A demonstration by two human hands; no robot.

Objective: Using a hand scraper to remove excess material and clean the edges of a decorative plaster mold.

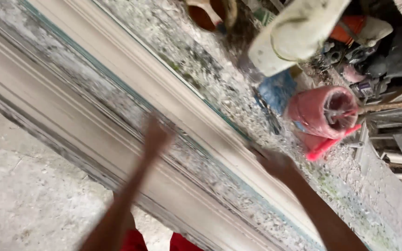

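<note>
Left hand (157,135) blurred, raised over the long pale ribbed plaster moulding (117,121); fingers apparently pressed together, grip impossible to tell. Right hand (275,163) resting on the upper edge of the same moulding, fingers curled against it, blurred too. Moulding lying diagonally on a speckled, plaster-crusted counter (201,60), smooth grooves running its whole length, passing under both hands. Just beyond the right hand, a pink plaster-smeared plastic bucket (324,111) on its side, and a crumpled blue plastic bag (275,90) beside it. Farther off, a grubby white curved container (294,32). Rough grey concrete floor (29,195) left of the left hand.
</note>
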